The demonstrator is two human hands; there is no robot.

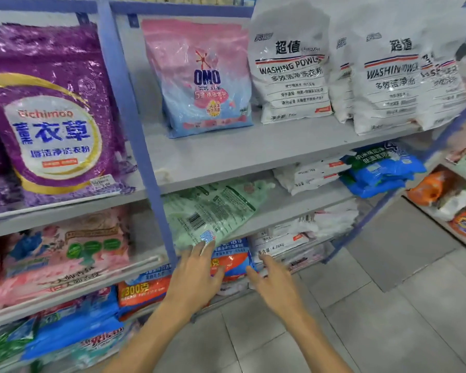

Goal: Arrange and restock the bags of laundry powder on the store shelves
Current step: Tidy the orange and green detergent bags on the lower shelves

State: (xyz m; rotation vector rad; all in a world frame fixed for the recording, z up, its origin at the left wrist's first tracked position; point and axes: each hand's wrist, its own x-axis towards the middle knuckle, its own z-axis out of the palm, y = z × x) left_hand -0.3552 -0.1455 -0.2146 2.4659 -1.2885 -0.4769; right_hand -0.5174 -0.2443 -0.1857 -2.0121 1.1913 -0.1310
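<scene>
Grey shelves [226,157] with blue posts hold bags of laundry powder. A pale green bag [210,208] lies flat on the middle shelf, its near end hanging over the edge. Below it stands a blue and orange bag [233,261]. My left hand [195,275] is spread open, fingertips touching the green bag's lower corner and the blue and orange bag. My right hand [273,278] is open just right of that bag, holding nothing. On the upper shelf stand a pink and blue OMO bag [199,79] and white washing powder bags [291,65].
Purple bags [49,117] fill the upper left bay, pink bags [62,251] the bay below. Blue bags [379,170] and flat white bags [310,173] lie on the middle shelf at right. Another person's hand [462,146] shows at the right edge. Grey floor tiles [388,305] lie below.
</scene>
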